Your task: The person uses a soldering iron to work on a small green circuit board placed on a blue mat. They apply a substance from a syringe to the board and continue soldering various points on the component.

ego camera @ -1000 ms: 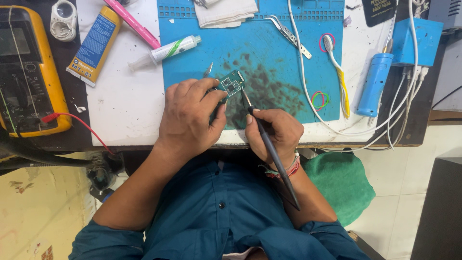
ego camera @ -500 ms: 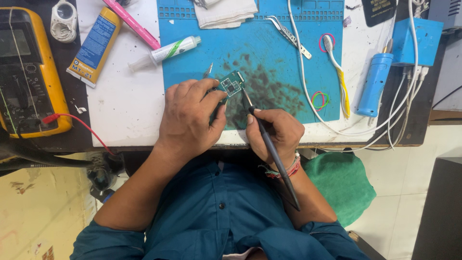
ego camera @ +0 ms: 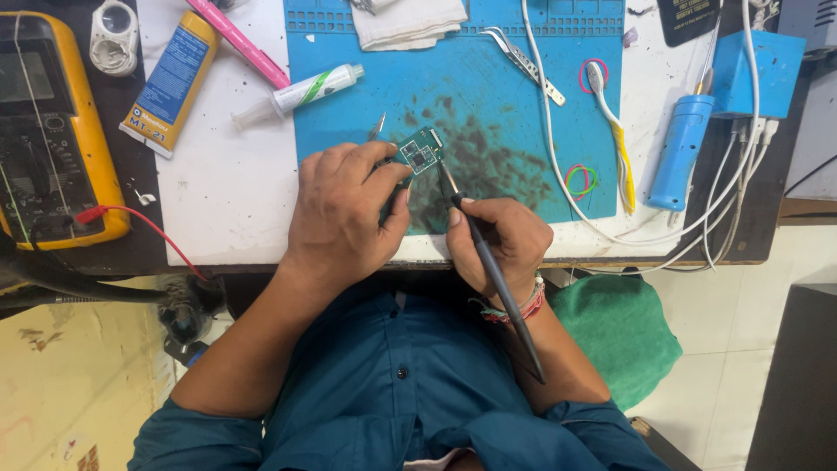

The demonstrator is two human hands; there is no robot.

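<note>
A small green circuit board (ego camera: 419, 153) lies on the blue work mat (ego camera: 514, 113). My left hand (ego camera: 344, 214) presses it down with tweezers (ego camera: 377, 129) whose tips stick out above the fingers. In a pen grip, my right hand (ego camera: 499, 240) holds a dark soldering iron (ego camera: 488, 262), and its metal tip touches the board's right edge. The iron's handle runs back over my wrist toward my chest.
A yellow multimeter (ego camera: 48, 131) with a red lead sits far left. A flux tube (ego camera: 170, 83), syringe (ego camera: 296, 92), pink pen (ego camera: 240, 42), spare tweezers (ego camera: 523, 52), toothbrush (ego camera: 610, 131), blue tool (ego camera: 680, 148), white cables and a cloth (ego camera: 410, 22) surround the mat.
The iron's tip has shifted slightly along the board's right edge. Both hands otherwise stay in place.
</note>
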